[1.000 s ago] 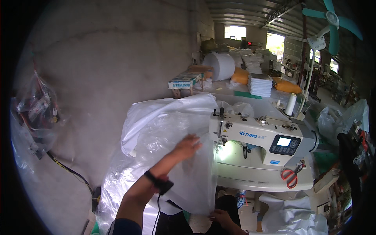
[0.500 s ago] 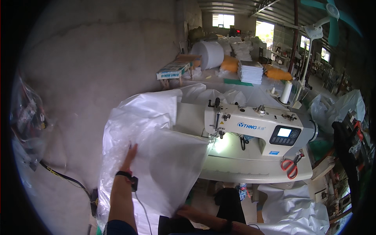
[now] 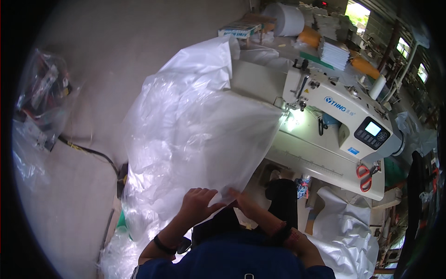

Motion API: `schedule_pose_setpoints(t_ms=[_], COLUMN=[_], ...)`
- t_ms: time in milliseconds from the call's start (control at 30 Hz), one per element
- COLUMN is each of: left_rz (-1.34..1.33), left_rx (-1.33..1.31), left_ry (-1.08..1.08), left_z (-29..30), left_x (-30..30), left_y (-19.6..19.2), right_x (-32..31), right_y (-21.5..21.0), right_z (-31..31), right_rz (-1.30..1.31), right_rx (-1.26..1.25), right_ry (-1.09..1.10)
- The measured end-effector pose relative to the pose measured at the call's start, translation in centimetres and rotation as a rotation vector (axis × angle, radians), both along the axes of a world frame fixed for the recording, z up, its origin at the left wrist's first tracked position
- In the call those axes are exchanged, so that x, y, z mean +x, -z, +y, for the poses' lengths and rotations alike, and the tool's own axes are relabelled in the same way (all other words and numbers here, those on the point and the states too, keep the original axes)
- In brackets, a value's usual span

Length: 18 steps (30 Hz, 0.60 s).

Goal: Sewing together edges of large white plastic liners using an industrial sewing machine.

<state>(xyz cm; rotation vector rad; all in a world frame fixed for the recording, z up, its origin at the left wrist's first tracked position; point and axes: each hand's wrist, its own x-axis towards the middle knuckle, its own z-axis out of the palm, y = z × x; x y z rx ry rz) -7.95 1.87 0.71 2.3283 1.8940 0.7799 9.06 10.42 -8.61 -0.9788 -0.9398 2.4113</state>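
I see both my hands, left (image 3: 197, 201) and right (image 3: 241, 201), pinching the near edge of a large clear plastic sheet (image 3: 195, 135) draped off the tabletop (image 3: 320, 162) beside a white sewing machine (image 3: 344, 109) bearing a small blue rectangular label (image 3: 352, 151).

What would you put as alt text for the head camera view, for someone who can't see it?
Seen from above, a person's left hand and right hand pinch the near edge of a large clear plastic sheet that runs up to a white sewing machine. Red-handled scissors lie on the machine table.
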Motion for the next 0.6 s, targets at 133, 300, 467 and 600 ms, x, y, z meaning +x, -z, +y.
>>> schedule_pose_setpoints(t_ms=[133, 300, 467, 600], left_rz=[0.272, -0.180, -0.134, -0.113], left_rx=[-0.412, -0.655, -0.147, -0.103], left_ry=[0.022, 0.230, 0.030, 0.107], left_z=[-3.3, -5.4, 0.1, 4.0], left_x=[1.3, 2.4, 2.6, 4.4], left_y=[3.6, 3.0, 0.6, -1.1], right_x=[0.2, 0.2, -0.7, -1.3], right_y=[0.3, 0.1, -1.3, -1.8], right_z=[-0.5, -0.8, 0.8, 1.9], right_rz=[0.028, -0.025, -0.162, -0.492], right_rx=[-0.008, 0.128, 0.291, 0.672], right_ry=[0.037, 0.119, 0.475, 0.596])
